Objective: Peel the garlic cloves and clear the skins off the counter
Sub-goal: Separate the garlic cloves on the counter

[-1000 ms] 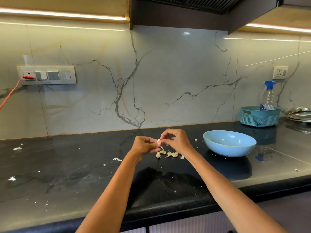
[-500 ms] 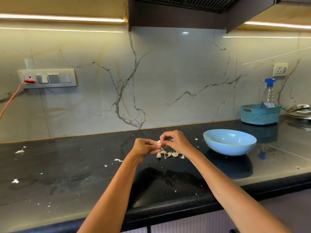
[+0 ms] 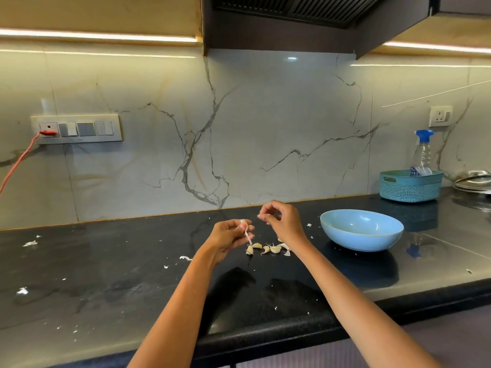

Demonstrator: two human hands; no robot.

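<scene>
1. Switch panel [image 3: 77,128] at left on the marble wall, red cord [image 3: 18,163] plugged in and trailing off the left edge.
2. Skin scraps [image 3: 29,243] scattered white across the left half of the black desk [image 3: 106,274], more [image 3: 185,258] lying near the left forearm.
3. Left hand [image 3: 228,235] at centre, raised over the desk, fingers curled and pinching a garlic clove [image 3: 243,222] with a strip of skin [image 3: 248,236] dangling from it.
4. Loose garlic cloves [image 3: 268,248] clustered on the desk just below and between both hands.
5. Right hand [image 3: 281,221] right of centre, apart from the left, thumb and forefinger pinched together on what looks like a small bit of skin; too small to tell for sure.
6. Blue bowl [image 3: 361,229] upright on the desk just right of the right hand, a few flecks of skin beside it.
7. Teal basket [image 3: 410,185] far right against the wall, with a spray bottle [image 3: 423,150] standing inside and a metal lid [image 3: 474,179] beside it at the frame edge.
</scene>
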